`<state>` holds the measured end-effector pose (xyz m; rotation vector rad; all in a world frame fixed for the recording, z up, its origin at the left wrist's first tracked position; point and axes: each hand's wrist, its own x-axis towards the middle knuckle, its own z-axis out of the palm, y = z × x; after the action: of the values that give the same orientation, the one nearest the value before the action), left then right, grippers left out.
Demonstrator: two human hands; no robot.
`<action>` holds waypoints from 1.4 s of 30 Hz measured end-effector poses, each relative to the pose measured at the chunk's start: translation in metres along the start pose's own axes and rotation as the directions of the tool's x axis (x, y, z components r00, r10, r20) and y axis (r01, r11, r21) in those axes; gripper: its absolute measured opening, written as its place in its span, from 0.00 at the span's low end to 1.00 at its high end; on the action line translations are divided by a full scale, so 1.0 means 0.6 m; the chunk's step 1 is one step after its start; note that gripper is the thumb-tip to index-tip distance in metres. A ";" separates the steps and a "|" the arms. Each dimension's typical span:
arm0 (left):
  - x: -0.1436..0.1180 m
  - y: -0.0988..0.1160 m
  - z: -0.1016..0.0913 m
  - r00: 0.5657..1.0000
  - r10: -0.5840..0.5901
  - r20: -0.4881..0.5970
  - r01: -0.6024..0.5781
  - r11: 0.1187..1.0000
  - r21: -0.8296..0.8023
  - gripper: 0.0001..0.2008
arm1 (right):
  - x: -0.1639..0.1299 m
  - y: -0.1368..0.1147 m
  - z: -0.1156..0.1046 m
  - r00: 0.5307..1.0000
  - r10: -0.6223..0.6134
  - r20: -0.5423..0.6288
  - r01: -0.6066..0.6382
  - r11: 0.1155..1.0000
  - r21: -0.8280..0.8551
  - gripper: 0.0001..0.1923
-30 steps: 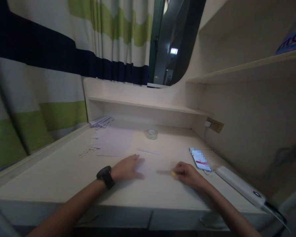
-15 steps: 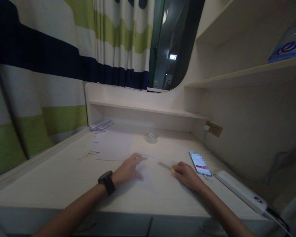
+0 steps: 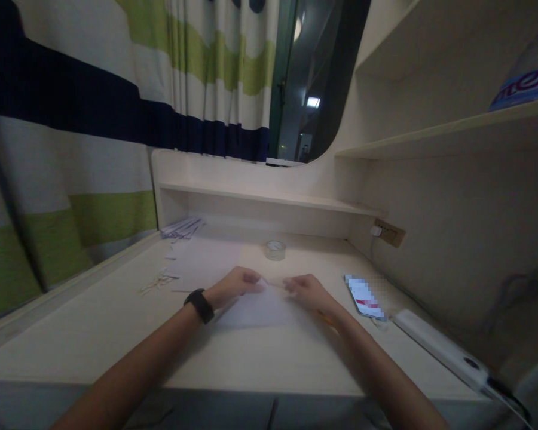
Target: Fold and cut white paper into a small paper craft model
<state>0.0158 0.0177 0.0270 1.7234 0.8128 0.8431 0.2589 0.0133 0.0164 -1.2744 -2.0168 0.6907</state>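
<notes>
A white sheet of paper (image 3: 253, 310) is in front of me, its upper edge raised between my hands. My left hand (image 3: 235, 285), with a black watch at the wrist, pinches the edge from the left. At the upper right of the sheet, my right hand (image 3: 307, 291) has its fingers closed on the edge; it is slightly blurred. By my right wrist lies a small yellow-orange handle (image 3: 327, 321), mostly hidden under the arm. More white paper (image 3: 206, 260) lies flat beyond my left hand.
A clear tape roll (image 3: 275, 251) sits behind the hands. Folded papers (image 3: 182, 228) and thin scraps (image 3: 159, 280) lie at the left. To the right are a phone (image 3: 364, 297) and a white power strip (image 3: 439, 346). A shelf (image 3: 269, 197) runs along the back.
My right hand has let go of the yellow-handled knife, now lying by the wrist, and moved left to the paper. My left hand has closed on the paper, whose edge has been lifted.
</notes>
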 end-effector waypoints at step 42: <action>-0.005 -0.042 -0.048 0.985 -0.093 -0.149 0.073 0.988 -0.138 0.17 | 0.021 0.030 0.032 0.978 0.178 -0.106 -0.081 0.800 0.595 0.16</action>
<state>-0.0130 0.0356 0.0096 1.5115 0.9053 0.9611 0.2508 0.0301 -0.0062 -1.0471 -1.4200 1.1384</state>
